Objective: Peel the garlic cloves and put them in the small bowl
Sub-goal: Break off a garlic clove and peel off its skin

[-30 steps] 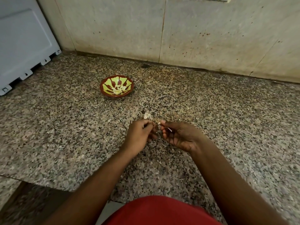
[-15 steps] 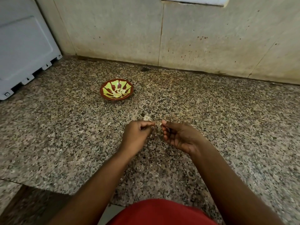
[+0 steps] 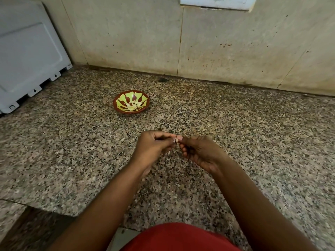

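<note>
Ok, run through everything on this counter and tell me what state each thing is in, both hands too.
small bowl: upright on the counter, peeled cloves inside
garlic clove: pinched between both hands, above the counter
left hand: fingers curled, pinching the clove
right hand: fingers curled, pinching the clove
white appliance: standing at the far left
wall socket: nothing plugged in that shows

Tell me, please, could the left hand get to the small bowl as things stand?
Probably yes: bare countertop lies between the left hand and the small bowl, though that hand is pinching a garlic clove.
</note>
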